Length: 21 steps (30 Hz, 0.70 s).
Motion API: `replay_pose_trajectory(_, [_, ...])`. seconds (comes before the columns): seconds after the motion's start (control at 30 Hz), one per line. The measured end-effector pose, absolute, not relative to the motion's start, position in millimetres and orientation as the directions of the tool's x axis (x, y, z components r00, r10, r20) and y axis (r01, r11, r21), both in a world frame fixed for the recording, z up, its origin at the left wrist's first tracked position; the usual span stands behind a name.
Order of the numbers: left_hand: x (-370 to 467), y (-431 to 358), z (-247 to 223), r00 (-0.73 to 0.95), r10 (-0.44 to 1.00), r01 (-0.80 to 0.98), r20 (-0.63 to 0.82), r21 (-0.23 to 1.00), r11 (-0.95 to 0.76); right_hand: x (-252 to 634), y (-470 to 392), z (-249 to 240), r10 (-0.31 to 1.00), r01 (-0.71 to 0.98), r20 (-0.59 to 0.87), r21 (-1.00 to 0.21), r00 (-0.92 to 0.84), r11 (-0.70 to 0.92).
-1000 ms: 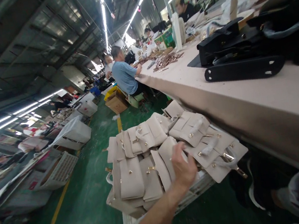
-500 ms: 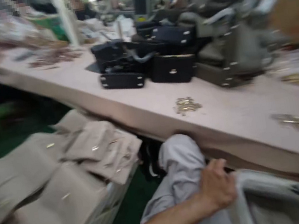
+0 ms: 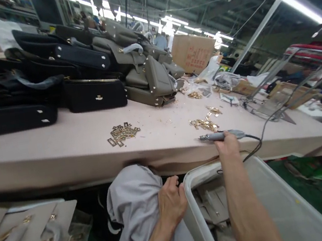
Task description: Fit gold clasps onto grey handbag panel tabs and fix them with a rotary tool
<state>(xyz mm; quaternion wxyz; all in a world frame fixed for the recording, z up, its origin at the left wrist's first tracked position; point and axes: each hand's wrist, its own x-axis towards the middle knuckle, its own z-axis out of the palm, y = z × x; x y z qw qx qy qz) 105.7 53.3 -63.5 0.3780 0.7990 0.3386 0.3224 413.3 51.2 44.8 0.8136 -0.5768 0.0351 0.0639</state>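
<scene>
My right hand [image 3: 227,142] is closed around a grey electric screwdriver [image 3: 209,137], whose tip points left over the table's front edge; a black cord trails from its back end. Just beyond it lie small gold metal pieces [image 3: 203,125] in a loose pile. My left hand [image 3: 171,201] rests by my knee, close to the rim of a white plastic bin [image 3: 201,228], fingers loosely bent and thumb apart, with nothing visible in it. Inside the bin are beige bag pieces [image 3: 215,205]. Another pile of gold rectangular frames [image 3: 123,134] sits farther left on the table.
Black handbags [image 3: 95,93] and grey-brown handbags [image 3: 154,80] are stacked along the back of the pink-covered table [image 3: 159,145]. A cardboard box [image 3: 193,52] and plastic bags stand behind. Beige bags with handles [image 3: 36,238] lie at lower left. A metal-legged stool [image 3: 318,51] rests upside down at right.
The view has swung right, bringing the bin and stool into sight. My right hand, with the screwdriver, now shows above the table's edge. My left hand stays by the knee.
</scene>
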Motion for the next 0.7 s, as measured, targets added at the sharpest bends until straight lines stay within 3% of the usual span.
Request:
replay_pose_trajectory(0.17, [96, 56, -69, 0.566, 0.779, 0.264, 0.269, 0.837, -0.480, 419, 60, 39, -0.013, -0.160, -0.166, -0.967, 0.986, 0.199])
replay_pose_trajectory(0.47, [96, 55, -65, 0.592, 0.766, 0.296, 0.251, 0.816, -0.496, 424, 43, 37, 0.078, -0.085, -0.091, -0.993, 0.993, -0.076])
replay_pose_trajectory(0.7, [102, 52, -60, 0.655, 0.734, 0.359, 0.179, 0.781, -0.511, 417, 48, 37, 0.093, -0.082, -0.089, -0.994, 0.992, -0.078])
